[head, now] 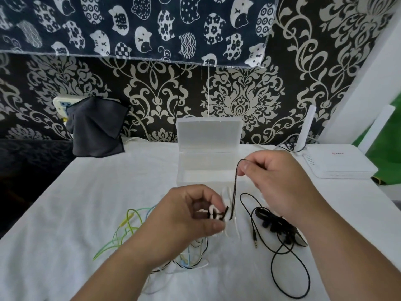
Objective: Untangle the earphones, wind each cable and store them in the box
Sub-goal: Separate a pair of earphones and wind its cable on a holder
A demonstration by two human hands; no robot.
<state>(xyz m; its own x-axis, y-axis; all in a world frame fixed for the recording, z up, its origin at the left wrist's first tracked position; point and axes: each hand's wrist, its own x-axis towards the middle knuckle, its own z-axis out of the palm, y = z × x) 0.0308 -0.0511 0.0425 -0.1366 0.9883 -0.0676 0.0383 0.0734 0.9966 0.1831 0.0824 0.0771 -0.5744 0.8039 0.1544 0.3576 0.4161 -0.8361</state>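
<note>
1. Nearest the camera, the left hand (184, 216) curls its fingers and thumb round a white plastic winder (230, 232). The winder is blurred, and it appears to be held steady just above the table as a core for winding.
2. The right hand (280, 183) pinches the thin black earphone cable (235, 187) between thumb and fingertip. It holds the cable raised and taut above the winder, probably so the turns lie tight.
3. The rest of that cable trails slack across the white tablecloth (108, 181) under the right wrist, with its metal jack plug (255, 238) lying free.
4. A green-and-yellow earphone cable (128, 222) and a thin white cable (195, 267) lie loose by the left forearm, apparently not yet wound.
5. The clear plastic box (204, 164) stands open just behind the hands, within reach for storing.
</note>
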